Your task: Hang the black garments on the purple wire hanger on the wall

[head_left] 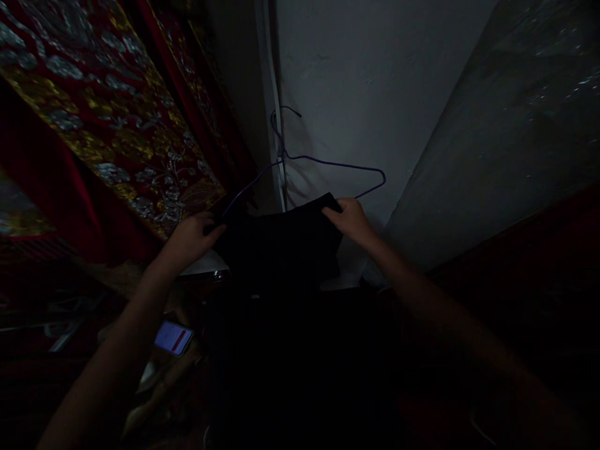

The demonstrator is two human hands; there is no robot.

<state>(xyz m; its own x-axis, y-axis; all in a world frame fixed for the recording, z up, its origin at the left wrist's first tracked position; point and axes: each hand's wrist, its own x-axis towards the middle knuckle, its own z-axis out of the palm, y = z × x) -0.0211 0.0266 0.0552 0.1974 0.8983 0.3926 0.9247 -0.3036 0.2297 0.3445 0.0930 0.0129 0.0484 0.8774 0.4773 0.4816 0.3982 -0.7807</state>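
A black garment [285, 244] is stretched between my two hands; the darkness hides what kind it is. My left hand [194, 237] pinches its upper left corner, close to the left arm of a purple wire hanger [328, 162]. At the upper right corner, my right hand [347, 219] grips the cloth between thumb and fingers, just below the hanger's right end. The hanger's hook points up against the wall, and its lower part is hidden behind the garment and my hands. Whether the hanger is inside the garment I cannot tell.
Red cloth with gold and silver embroidery [122, 125] hangs at the left. A pale wall [365, 81] stands ahead, with a shiny, plastic-looking sheet [506, 112] on the right. Below my left forearm lies a lit phone [173, 337]. Much of the lower area is dark.
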